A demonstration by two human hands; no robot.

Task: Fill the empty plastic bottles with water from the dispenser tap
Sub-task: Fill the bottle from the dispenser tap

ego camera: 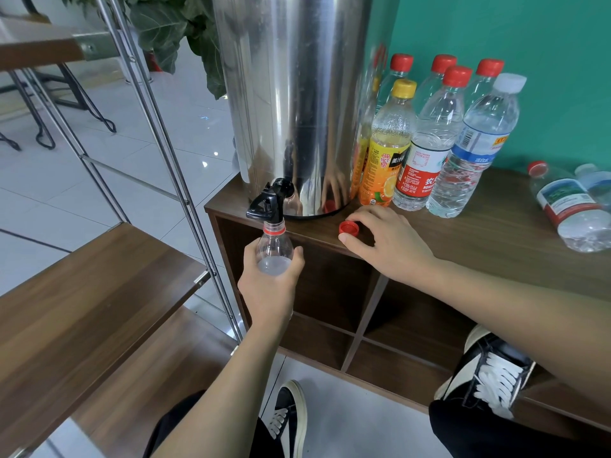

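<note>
- Left hand wrapped around an uncapped clear bottle, held upright with its red-ringed neck directly beneath the black tap of the steel dispenser.
- Bottle looking close to full, water high in the shoulder; no stream discernible at the spout.
- Right hand resting on the wooden cabinet top, fingers loosely curled, fingertips touching the red cap at its 10 o'clock side; not clearly pinching it.
- Likely risk: overflow down the cabinet front if the tap runs on with so little headroom.
- Second risk: squeezing the thin, full bottle and pushing water out of the open neck.
- Third: cap nudged off the near edge, since it lies close to the lip.
- Capped bottles standing at 3 o'clock of the dispenser: a yellow-capped juice bottle, a red-capped water bottle, a white-capped bottle, more red caps behind.
- Two bottles lying on their sides farther toward 3 o'clock, apparently awaiting their turn.
- Metal shelf frame at 9 o'clock of the tap, crowding the left arm's room.
- Shoes propped against the cabinet's open cubbies below.
</note>
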